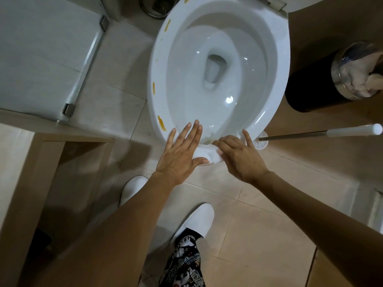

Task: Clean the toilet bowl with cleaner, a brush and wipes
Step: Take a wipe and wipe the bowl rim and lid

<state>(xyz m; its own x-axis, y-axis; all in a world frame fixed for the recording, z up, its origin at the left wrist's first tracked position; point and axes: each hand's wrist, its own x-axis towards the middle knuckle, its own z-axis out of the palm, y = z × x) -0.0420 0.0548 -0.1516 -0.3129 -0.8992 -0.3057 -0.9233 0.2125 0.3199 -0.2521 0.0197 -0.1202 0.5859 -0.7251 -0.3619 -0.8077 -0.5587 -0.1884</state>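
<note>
A: Item one, nearest the lens: two bare forearms, reaching toward the toilet bowl (217, 65). Below them, white shoes (196, 221) on the tiled floor (259, 241), short of the bowl's front.

B: Item two, the task's thing?

A: Toilet bowl, white, seat up or absent; I cannot tell which. Front rim (257, 123) nearest the person. Yellow-brown streaks (161, 123) along the rim's left side, several, from front-left up toward the back. Not yet wiped.

B: Hands?

A: Left hand (180, 150): fingers straight and spread, palm flat over the front-left of the rim, on one end of a white wipe (207, 156). Right hand (240, 156): just beside it at the front rim, fingers curled onto the wipe's other end, index finger held out straight. The two hands are close together, the wipe between them.

B: Brush?

A: Toilet brush (319, 134): right of the bowl's front, long handle pointing away from the bowl, head end sitting in a white holder (262, 141) at the bowl's foot. Not in hand.

B: Cleaner?

A: No bottle in view. Water in the bowl looks clear; whether cleaner went in, cannot tell.

B: Further out?

A: Waste bin (323, 79), dark with a metal rim, right of the bowl, holding crumpled paper. Glass panel (41, 59) left of the bowl.

B: Assessment?

A: Wiping stage, early. The streaked left rim remains.
</note>
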